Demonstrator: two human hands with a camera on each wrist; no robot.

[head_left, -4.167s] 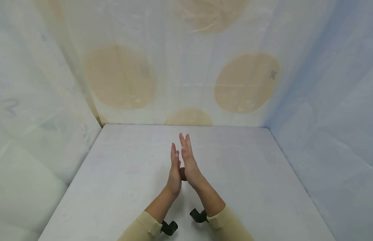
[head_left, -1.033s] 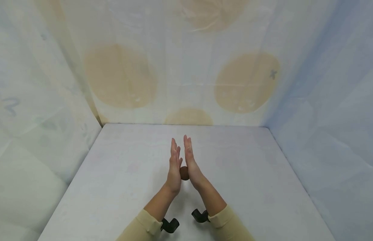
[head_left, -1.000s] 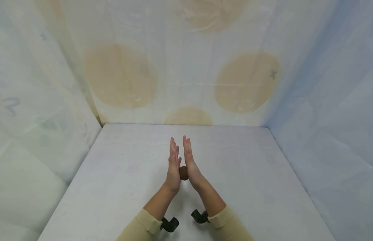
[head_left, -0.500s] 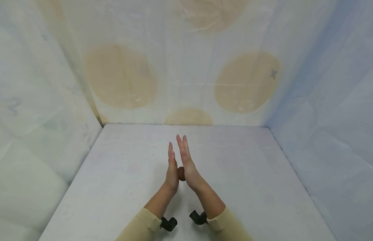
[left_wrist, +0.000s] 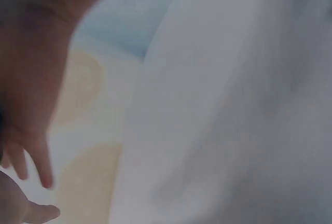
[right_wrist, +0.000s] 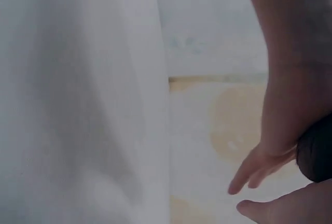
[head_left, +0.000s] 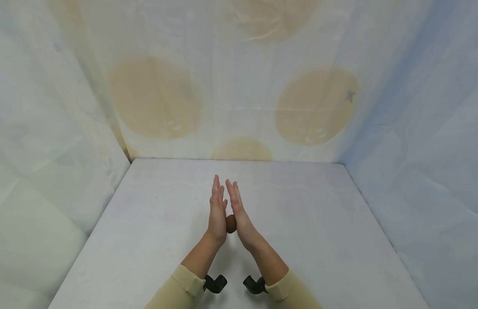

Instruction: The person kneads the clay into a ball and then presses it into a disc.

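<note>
I have both palms facing each other above the pale surface (head_left: 308, 223), fingers straight and pointing away from me, with a small brown ball (head_left: 231, 223) trapped between the heels of my hands. My left hand (head_left: 217, 210) presses on it from one side and my right hand (head_left: 239, 212) from the other; neither grip curls round it, both are flat and spread lengthwise, squeezing the ball between the palms. My fingertips nearly meet beyond the ball, the right ones lying just beside the left.

From the right wrist view the ball shows as a dark rounded shape (right_wrist: 316, 156) at the picture's edge, tucked against my palm, with fingers (right_wrist: 249, 175) stretched out past it. The left wrist view is blurred; I can make out my own palm (left_wrist: 31, 63) and some fingers (left_wrist: 39, 156), but not the ball.

The ball sits low between my hands, and I cannot tell whether it touches the surface or hangs just above it. Judging by its shape it already looks round and smooth, so I would say the rolling between the palms is well along; what is left, as far as I can see, is to part my hands and set it down, which is not yet done. Patterned cloth walls (head_left: 239, 86) with tan circles stand around the surface, and the dark camera mounts (head_left: 214, 284) sit at my cuffs
</note>
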